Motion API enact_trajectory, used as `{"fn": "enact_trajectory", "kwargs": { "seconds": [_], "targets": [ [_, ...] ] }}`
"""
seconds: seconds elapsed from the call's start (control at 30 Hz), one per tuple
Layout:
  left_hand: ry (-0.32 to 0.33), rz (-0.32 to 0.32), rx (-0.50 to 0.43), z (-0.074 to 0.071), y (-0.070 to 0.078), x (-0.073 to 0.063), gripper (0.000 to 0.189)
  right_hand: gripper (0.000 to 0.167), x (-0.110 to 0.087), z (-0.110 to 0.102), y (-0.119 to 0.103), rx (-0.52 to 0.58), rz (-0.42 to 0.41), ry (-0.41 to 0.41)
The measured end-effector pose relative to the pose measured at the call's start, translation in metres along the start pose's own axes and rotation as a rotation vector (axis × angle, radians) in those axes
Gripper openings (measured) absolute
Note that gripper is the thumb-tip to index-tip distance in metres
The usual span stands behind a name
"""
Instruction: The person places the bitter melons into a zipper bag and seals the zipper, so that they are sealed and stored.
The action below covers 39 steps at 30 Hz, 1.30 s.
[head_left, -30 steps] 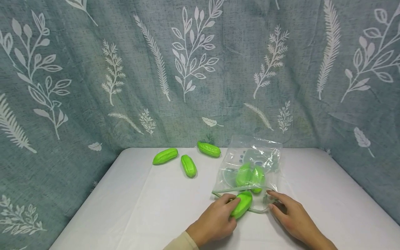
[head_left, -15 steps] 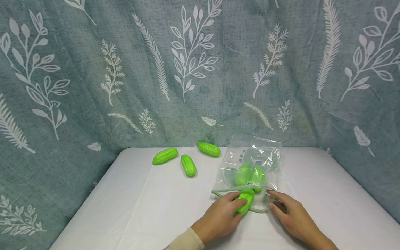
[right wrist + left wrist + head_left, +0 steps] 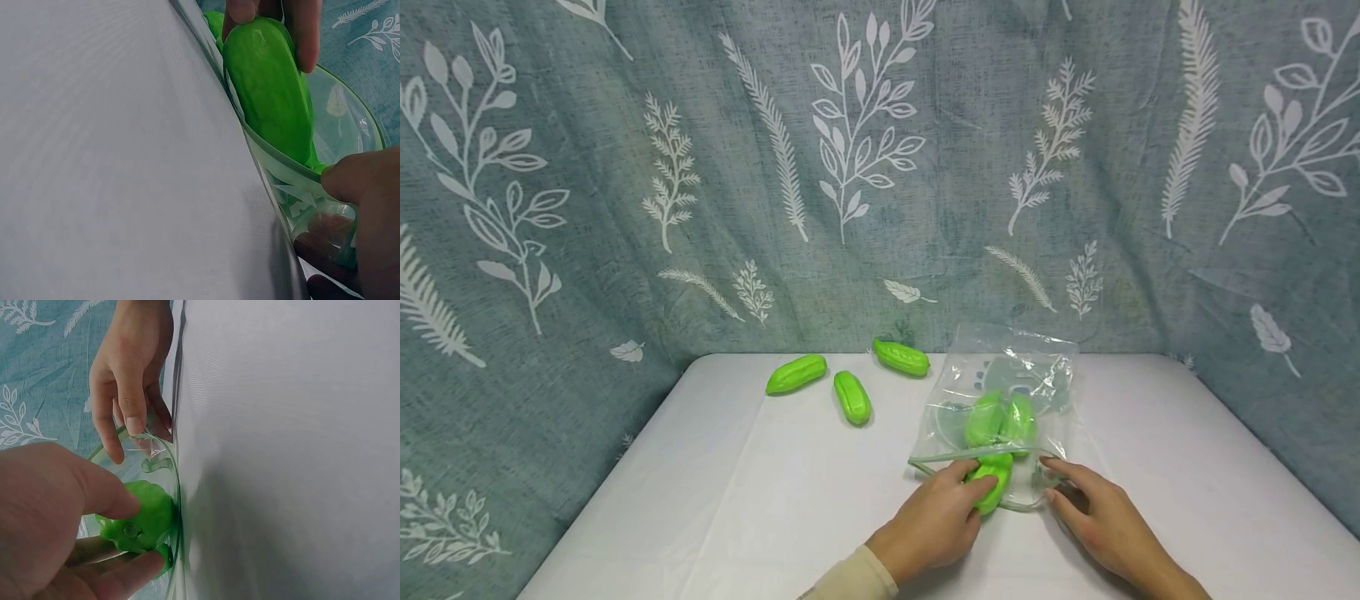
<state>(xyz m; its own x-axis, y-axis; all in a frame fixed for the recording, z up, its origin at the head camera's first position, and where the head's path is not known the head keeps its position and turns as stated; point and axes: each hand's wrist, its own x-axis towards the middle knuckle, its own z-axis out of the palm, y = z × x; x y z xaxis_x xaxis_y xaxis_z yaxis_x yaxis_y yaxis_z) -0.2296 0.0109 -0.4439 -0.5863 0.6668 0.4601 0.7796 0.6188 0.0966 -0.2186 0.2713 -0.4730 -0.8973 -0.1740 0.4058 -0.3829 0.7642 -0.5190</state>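
A bright green toy cucumber (image 3: pixel 997 482) lies in the mouth of a clear zip bag (image 3: pixel 951 371), its far end under the bag's upper lip. My left hand (image 3: pixel 931 518) grips this cucumber from the near left, thumb and fingers on either side. In the right wrist view the cucumber (image 3: pixel 267 87) leans inside the bag's green-edged opening. My right hand (image 3: pixel 1096 515) pinches the right edge of the opening between thumb and fingers, which keeps the mouth apart. Deeper in the bag, two more green cucumbers (image 3: pixel 983 419) show side by side through the plastic.
On the white table (image 3: pixel 790 483), three loose green cucumbers lie left of the bag: one at far left (image 3: pixel 797 374), one nearer the middle (image 3: pixel 852 398), and one by the back edge (image 3: pixel 902 357). A leaf-patterned curtain (image 3: pixel 880 275) hangs behind the table.
My left hand has moved forward and slightly right, carrying the cucumber further into the bag's mouth. The right hand stays at the bag's edge. The loose cucumbers have not moved.
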Motion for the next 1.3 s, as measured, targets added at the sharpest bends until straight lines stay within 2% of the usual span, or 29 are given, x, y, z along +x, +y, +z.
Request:
{"fn": "enact_trajectory", "kwargs": {
  "seconds": [0.17, 0.4, 0.7, 1.0, 1.2, 1.3],
  "targets": [
    [0.027, 0.016, 0.013, 0.0017, -0.0010, 0.0018, 0.042, 0.043, 0.0010, 0.0009, 0.0020, -0.008, -0.010, 0.006],
    [0.028, 0.007, 0.004, 0.0039, -0.0012, 0.0026, 0.040, 0.043, -0.0001, 0.0015, 0.0034, -0.019, 0.004, 0.000],
    [0.047, 0.030, 0.038, 0.0044, -0.0012, 0.0040, 0.040, 0.043, 0.0001, 0.0007, 0.0019, -0.015, 0.005, 0.005],
    [0.053, 0.013, 0.074, 0.0032, -0.0015, 0.0044, 0.034, 0.042, 0.0000, -0.0008, 0.0021, -0.018, -0.003, 0.021],
    [0.037, -0.016, 0.092, 0.0017, -0.0026, -0.0014, 0.033, 0.042, -0.0002, 0.0009, 0.0027, -0.015, -0.009, 0.014],
    [0.054, -0.007, 0.102, 0.0006, -0.0040, -0.0055, 0.031, 0.043, 0.0000, 0.0019, 0.0026, -0.015, -0.010, 0.013]
  ]
}}
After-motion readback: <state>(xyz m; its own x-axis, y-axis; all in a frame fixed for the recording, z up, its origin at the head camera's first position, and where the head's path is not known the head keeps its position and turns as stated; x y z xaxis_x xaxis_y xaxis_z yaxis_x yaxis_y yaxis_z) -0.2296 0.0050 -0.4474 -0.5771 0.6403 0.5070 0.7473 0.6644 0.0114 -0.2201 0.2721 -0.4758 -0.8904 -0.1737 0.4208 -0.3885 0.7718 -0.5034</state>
